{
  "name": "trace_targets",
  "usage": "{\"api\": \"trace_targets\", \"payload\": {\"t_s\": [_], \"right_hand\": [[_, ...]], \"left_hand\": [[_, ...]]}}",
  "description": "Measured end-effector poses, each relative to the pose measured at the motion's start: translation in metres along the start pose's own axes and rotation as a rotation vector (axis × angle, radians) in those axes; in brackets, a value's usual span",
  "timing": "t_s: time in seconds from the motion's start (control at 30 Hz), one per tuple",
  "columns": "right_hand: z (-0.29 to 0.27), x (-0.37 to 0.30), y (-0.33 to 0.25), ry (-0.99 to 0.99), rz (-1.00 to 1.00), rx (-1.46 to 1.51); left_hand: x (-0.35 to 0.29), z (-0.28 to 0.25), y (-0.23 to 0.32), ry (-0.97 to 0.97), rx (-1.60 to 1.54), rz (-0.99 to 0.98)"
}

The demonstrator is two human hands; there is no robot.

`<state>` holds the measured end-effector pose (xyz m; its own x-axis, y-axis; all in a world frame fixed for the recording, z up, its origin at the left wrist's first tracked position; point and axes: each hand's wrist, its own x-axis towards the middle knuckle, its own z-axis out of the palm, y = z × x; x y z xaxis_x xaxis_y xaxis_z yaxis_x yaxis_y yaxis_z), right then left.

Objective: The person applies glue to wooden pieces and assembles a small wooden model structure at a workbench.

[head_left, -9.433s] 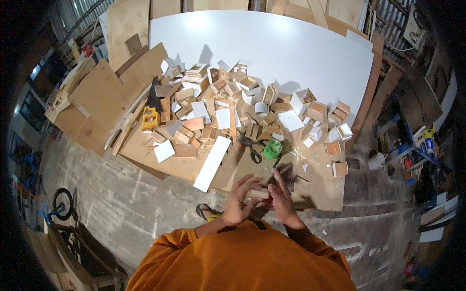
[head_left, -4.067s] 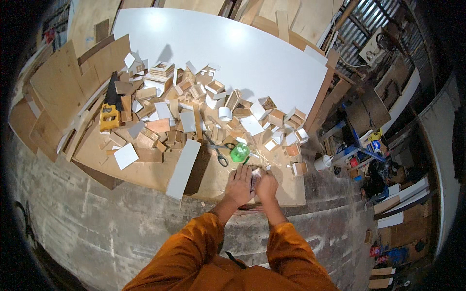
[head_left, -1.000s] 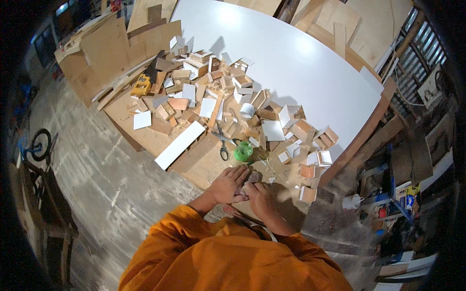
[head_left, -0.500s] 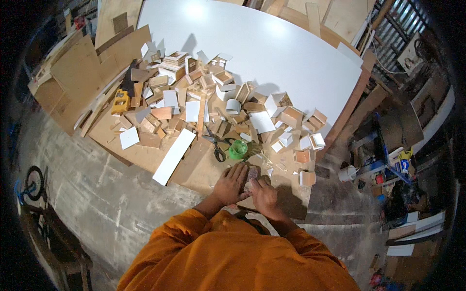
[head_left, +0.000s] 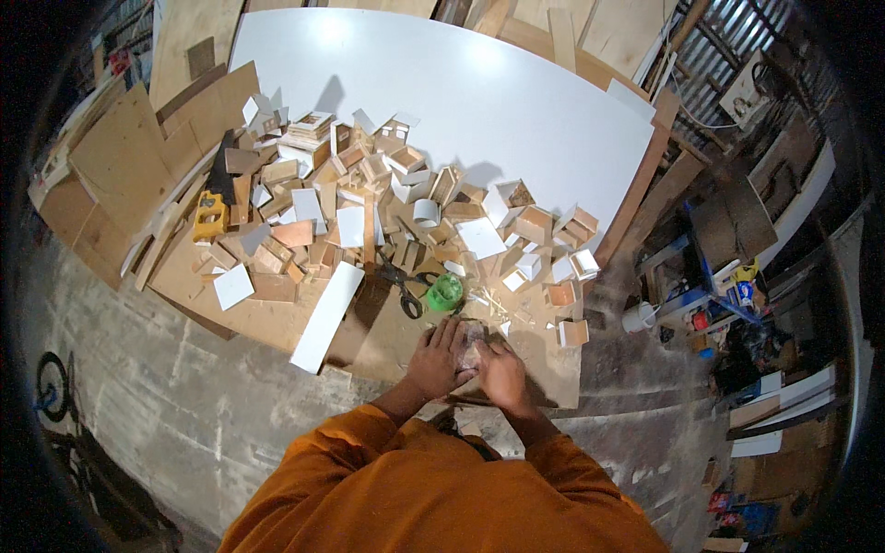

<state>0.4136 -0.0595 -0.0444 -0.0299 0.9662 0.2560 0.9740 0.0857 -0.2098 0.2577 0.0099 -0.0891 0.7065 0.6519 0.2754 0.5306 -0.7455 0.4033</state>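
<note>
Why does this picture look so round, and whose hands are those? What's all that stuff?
There's no robot here, just a person in an orange top. The camera sits on their head and looks down through a very wide lens, which bends straight edges and darkens the corners.

Near the bottom are their left hand and right hand. Both touch a greyish piece between them, too blurry to name.

Beyond the hands are a green container and scissors. A long white board lies to the left. Farther back is a pile of small wooden pieces, some with white faces, and a yellow-handled saw.
</note>
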Motion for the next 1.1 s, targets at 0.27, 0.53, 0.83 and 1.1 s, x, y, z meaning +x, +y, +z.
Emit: {"api": "trace_targets", "payload": {"t_s": [0.27, 0.53, 0.83, 1.1], "right_hand": [[0.025, 0.027, 0.034, 0.011, 0.312, 0.262], [-0.004, 0.006, 0.014, 0.015, 0.969, 1.637], [-0.023, 0.002, -0.032, -0.162, 0.614, 1.962], [0.006, -0.019, -0.037, -0.386, 0.502, 2.391]], "left_hand": [[-0.001, 0.017, -0.007, 0.118, -0.037, 0.082], [-0.002, 0.002, -0.005, 0.206, -0.138, 0.044], [0.000, -0.062, 0.019, 0.209, -0.936, 0.086], [-0.017, -0.053, 0.006, 0.089, -1.107, -0.012]]}}
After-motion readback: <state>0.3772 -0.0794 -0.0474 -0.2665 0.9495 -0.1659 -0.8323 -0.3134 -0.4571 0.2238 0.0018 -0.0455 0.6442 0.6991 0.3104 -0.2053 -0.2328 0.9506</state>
